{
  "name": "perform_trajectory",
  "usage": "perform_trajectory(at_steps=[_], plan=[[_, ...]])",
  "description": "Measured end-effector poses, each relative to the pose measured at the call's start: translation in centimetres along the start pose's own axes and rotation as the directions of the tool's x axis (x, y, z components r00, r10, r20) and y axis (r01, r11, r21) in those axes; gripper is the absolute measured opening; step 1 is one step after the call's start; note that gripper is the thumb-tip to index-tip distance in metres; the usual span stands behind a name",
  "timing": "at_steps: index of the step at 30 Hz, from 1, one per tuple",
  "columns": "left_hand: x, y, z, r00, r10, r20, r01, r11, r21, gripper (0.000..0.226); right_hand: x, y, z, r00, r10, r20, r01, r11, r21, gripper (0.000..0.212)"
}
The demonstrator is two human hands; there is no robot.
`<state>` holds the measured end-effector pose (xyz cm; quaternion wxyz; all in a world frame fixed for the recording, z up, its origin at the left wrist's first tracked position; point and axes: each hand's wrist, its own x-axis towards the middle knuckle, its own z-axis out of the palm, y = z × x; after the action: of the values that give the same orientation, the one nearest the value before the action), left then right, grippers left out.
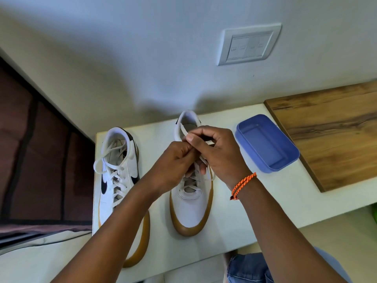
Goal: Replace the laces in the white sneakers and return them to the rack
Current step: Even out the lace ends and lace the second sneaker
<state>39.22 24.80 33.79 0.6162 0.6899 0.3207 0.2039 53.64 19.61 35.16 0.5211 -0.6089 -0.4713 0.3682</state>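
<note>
Sneaker lace (184, 130) in both hands' grip

A white bench (228, 211) stands against the wall. Two white sneakers with tan soles sit on it side by side, toes toward the person: the left sneaker (114, 180) near the bench's left edge, the right sneaker (191, 207) mid-bench. An empty blue container (267, 144) rests beside a wooden board (330, 135) at right.

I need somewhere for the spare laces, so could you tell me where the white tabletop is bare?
Bare tabletop lies between the right sneaker, blue tub and wooden board. Between the sneakers, both hands crowd the gap.
</note>
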Motion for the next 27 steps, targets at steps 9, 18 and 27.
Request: perform_trajectory(at_steps=[9,18,27], plan=[[-0.3,0.3,1.0,0.987,-0.038,0.155,0.015,0.988,0.151,0.042,0.7,0.6,-0.4,0.991,-0.017,-0.133,0.016,1.000,-0.015,0.009],[-0.9,0.3,-2.0,1.000,-0.011,0.024,0.002,0.944,0.330,0.025,0.3,1.7,0.0,0.961,-0.218,-0.170,0.075,0.797,-0.599,0.013],[-0.1,-2.1,-4.1,0.891,0.033,-0.453,0.260,0.782,0.567,0.009,0.3,2.2,2.0,0.966,-0.238,-0.104,0.064,0.606,-0.793,0.011]])
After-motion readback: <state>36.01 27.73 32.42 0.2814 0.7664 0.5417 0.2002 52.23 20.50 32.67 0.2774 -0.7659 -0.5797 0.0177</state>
